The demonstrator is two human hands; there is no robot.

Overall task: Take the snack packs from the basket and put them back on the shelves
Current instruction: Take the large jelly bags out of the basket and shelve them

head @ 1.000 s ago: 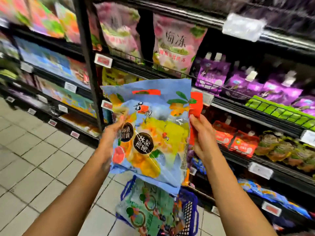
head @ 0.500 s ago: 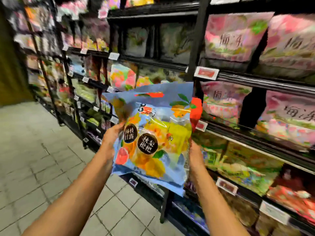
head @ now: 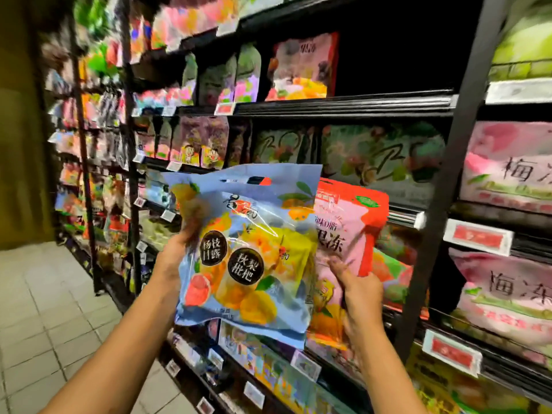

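Observation:
I hold two snack packs up in front of the shelves. A light blue pack with fruit pictures and two black round labels is in front. My left hand grips its left edge. Behind it and to the right is a red and pink jelly pack. My right hand holds this pack's lower part, fingers curled round it. The basket is out of view.
Black shelves full of colourful snack bags run from the left back to the right. Black uprights divide the bays. A dark gap sits on the upper shelf beside a pink bag. Tiled floor lies at the lower left.
My view has swung up and left along the aisle, and the basket dropped out of sight. The red and pink pack now shows much more from behind the blue one.

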